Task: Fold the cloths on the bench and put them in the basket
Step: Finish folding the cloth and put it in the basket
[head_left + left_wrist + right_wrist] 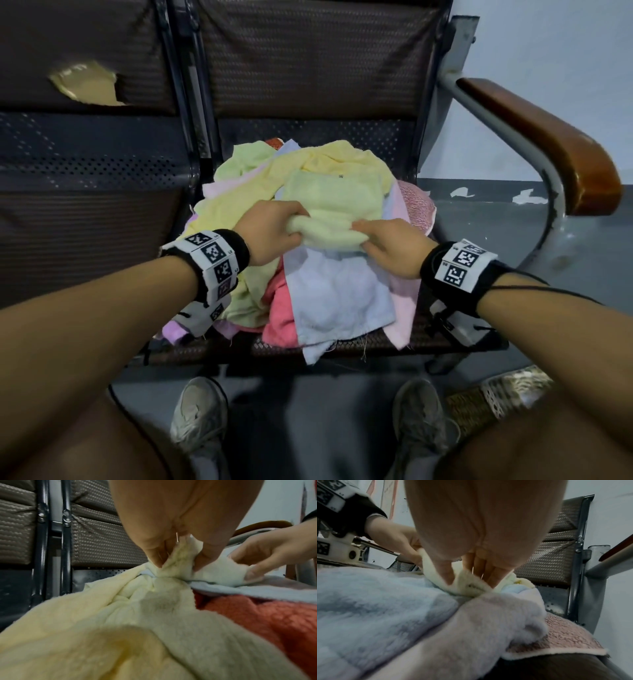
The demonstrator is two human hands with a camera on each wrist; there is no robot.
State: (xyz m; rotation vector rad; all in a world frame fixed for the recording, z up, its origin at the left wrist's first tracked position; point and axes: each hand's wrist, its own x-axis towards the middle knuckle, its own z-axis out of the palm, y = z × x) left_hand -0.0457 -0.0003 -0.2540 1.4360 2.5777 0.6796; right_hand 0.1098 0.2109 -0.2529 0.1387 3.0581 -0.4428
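A heap of several cloths [308,240] lies on the bench seat [445,339]. On top lies a pale yellow-green cloth [334,202], its near edge rolled up. My left hand [274,231] pinches that edge at its left end [176,557]. My right hand [387,245] pinches the same edge at its right end [471,582]. A light blue cloth [339,294] lies just under my hands, next to a coral one [279,318] and a pink one [404,308]. A woven basket [493,397] stands on the floor at the lower right, partly hidden by my right arm.
The bench backrest [308,61] rises behind the heap. A wooden armrest [548,144] on a metal tube curves past the right side. The neighbouring seat [85,205] lies to the left. My two shoes [198,414] are on the grey floor under the seat front.
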